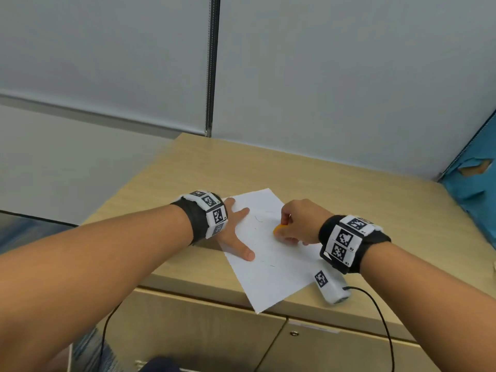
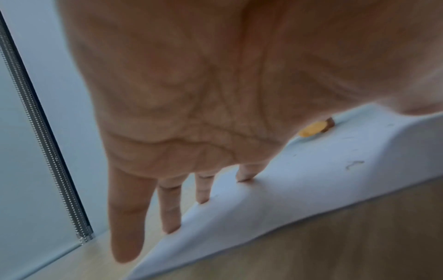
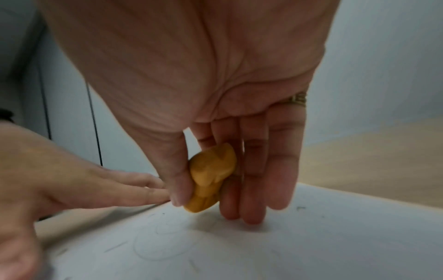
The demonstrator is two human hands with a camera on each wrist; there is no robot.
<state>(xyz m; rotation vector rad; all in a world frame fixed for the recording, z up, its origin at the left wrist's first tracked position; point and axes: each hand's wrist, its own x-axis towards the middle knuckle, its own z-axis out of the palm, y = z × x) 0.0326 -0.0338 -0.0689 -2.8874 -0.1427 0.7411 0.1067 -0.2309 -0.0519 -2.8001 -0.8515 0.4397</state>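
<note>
Left hand (image 2: 191,94) fills the frame, palm down, fingers (image 2: 167,208) straight. Three fingertips press along the edge of a white paper sheet (image 2: 287,189); the outermost finger is off the sheet, over the tabletop (image 2: 335,246). The sheet ripples near the fingertips. Faint pencil marks (image 2: 354,163) show on it. A small orange lump (image 2: 312,129) sits on the sheet beyond the palm. A metal bead chain (image 2: 40,142) hangs by the tabletop's far edge, against a pale wall.
</note>
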